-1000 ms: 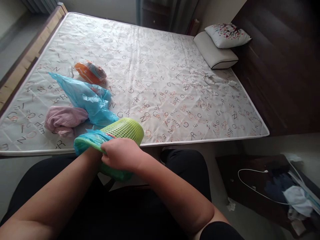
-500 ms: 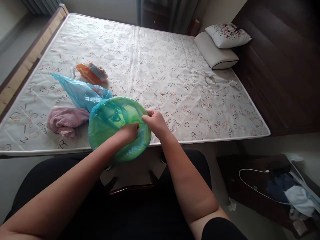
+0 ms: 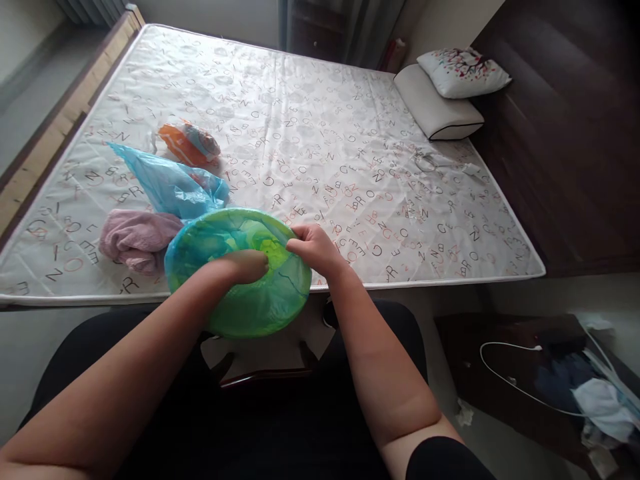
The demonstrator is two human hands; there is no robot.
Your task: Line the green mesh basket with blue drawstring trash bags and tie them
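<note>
A green trash can [image 3: 260, 323] is tilted with its mouth towards me, above the mattress's near edge. A thin blue plastic bag [image 3: 187, 250] lines it and folds over the rim. My right hand [image 3: 316, 248] is closed on the can's right rim, thumb over the edge and bag. Inside the mouth, my left hand [image 3: 245, 267] reaches in against the lining; its fingertips are mostly hidden, so its grip is unclear. Beyond the can lies a blue plastic bag with contents [image 3: 173, 183]. A pink cloth [image 3: 137, 240] is bunched to the left.
An orange and clear plastic package [image 3: 190, 143] rests on the letter-print mattress [image 3: 320, 143]. Two pillows, one patterned [image 3: 463, 72] and one plain [image 3: 440, 110], are at the far right. A dark low cabinet [image 3: 480, 360] with a white cable [image 3: 483, 353] stands at lower right.
The trash can has come nearer and tilted so its mouth looks wider. My left hand has shifted slightly left and down inside it; my right hand keeps its hold on the rim.
</note>
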